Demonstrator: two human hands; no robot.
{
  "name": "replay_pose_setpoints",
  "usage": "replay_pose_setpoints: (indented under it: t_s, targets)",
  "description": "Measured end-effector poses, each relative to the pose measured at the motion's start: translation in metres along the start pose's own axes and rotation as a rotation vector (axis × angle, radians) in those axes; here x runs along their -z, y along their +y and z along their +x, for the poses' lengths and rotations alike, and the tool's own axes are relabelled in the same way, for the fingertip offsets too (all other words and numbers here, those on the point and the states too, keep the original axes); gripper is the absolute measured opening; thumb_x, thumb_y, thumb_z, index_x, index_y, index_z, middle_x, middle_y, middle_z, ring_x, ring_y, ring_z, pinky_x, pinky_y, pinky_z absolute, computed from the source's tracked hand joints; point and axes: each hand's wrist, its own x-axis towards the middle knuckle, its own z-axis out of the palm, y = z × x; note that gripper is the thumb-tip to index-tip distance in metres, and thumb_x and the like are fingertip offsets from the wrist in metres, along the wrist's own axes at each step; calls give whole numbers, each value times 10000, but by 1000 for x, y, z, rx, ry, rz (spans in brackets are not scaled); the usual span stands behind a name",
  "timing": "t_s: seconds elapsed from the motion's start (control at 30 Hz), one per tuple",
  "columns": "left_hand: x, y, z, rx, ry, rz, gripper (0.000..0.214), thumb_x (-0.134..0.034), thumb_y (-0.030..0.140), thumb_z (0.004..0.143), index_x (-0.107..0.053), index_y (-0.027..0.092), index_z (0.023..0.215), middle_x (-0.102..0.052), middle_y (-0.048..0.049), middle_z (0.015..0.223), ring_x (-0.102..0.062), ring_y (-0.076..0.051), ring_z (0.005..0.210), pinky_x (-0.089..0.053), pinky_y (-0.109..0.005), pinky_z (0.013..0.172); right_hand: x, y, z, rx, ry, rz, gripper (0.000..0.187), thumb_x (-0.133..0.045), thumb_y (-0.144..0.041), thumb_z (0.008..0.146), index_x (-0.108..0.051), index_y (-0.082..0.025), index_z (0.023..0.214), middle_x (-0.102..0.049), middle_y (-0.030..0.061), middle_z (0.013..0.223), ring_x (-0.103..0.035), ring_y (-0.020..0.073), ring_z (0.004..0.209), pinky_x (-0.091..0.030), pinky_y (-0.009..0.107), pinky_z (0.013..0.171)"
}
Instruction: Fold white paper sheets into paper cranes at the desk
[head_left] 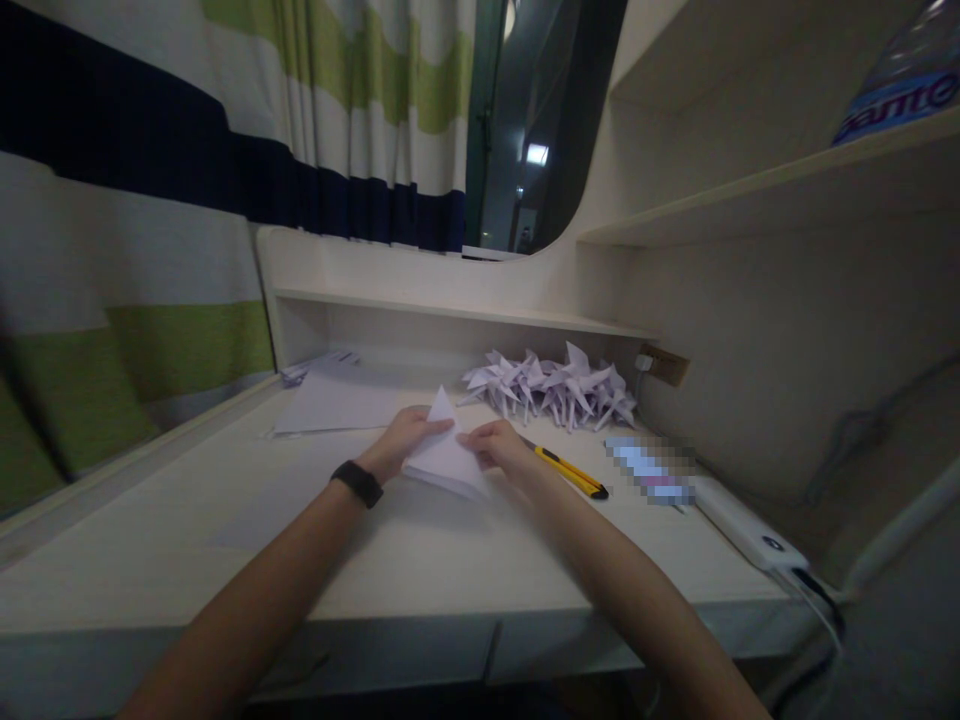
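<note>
Between my hands is a folded sheet of white paper (446,462), raised a little over the desk with a pointed corner at its top. My left hand (401,440), with a dark band on the wrist, grips its left side, thumb lying across the front. On the right side, my right hand (499,447) pinches the same paper with bent fingers. A yellow and black utility knife (574,474) lies just right of my right hand. Behind it, many folded paper pinwheels (559,385) are heaped together.
A stack of white sheets (337,395) lies at the back left, with folded paper strips (319,367) behind it. To the right are a blurred-out phone (649,470) and a white power strip (746,522) with cables. A low shelf (450,310) spans the back; a bottle (907,85) stands upper right.
</note>
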Motion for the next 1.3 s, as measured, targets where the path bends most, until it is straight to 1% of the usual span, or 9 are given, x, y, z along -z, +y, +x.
replay_pose_setpoints:
  t_s: [0.17,0.27,0.43,0.6,0.73,0.93,1.13,1.3]
  targets:
    - [0,1,0,-8,10,-9,181,-744,258,663,-686,93,711,-667,-57,574,-571,-145,467,-402,-237,458,0,2,1,-19,-47,11,318,-769,-412,640,-604,-143,607,-585,-4,513,-496,81,417,-342,193,414]
    - [1,0,-1,-20,1,-13,210,-750,275,651,-683,87,713,-667,-60,582,-573,-148,468,-403,-239,456,-1,3,1,-19,-29,21,319,-783,-401,621,-601,-140,602,-574,-12,510,-487,76,416,-345,193,417]
    - [1,0,-1,-33,-2,-34,220,-745,291,658,-676,94,728,-668,-51,589,-574,-144,466,-407,-235,453,-1,3,1,11,12,29,321,-791,-398,599,-609,-134,594,-594,1,524,-523,94,438,-369,203,427]
    - [1,1,-1,-7,26,-26,179,-745,259,662,-667,102,699,-662,-45,566,-572,-146,453,-404,-237,449,0,3,0,3,-33,19,316,-781,-413,617,-631,-135,621,-617,10,544,-535,96,443,-390,203,436]
    - [0,3,-1,2,38,-25,157,-729,245,680,-658,105,672,-642,-35,529,-563,-142,437,-399,-235,443,0,4,0,25,-28,11,326,-777,-423,623,-631,-132,609,-625,16,551,-541,96,453,-385,197,434]
    - [1,2,0,-26,59,-19,147,-725,228,677,-664,94,690,-646,-37,535,-558,-137,434,-403,-234,448,0,4,3,-7,-49,12,336,-785,-433,615,-629,-135,619,-622,12,547,-539,95,443,-386,201,436]
    - [4,-2,4,-27,59,-34,147,-723,232,683,-664,99,701,-656,-37,559,-567,-138,443,-401,-232,438,0,2,1,13,-17,23,331,-793,-418,596,-636,-128,621,-638,20,576,-554,100,464,-395,203,447]
    - [4,-1,4,-32,89,-18,141,-732,226,670,-670,100,690,-660,-43,558,-567,-140,445,-407,-236,455,-1,3,0,-1,-27,15,335,-788,-432,610,-646,-131,643,-631,14,572,-547,95,459,-398,200,444]
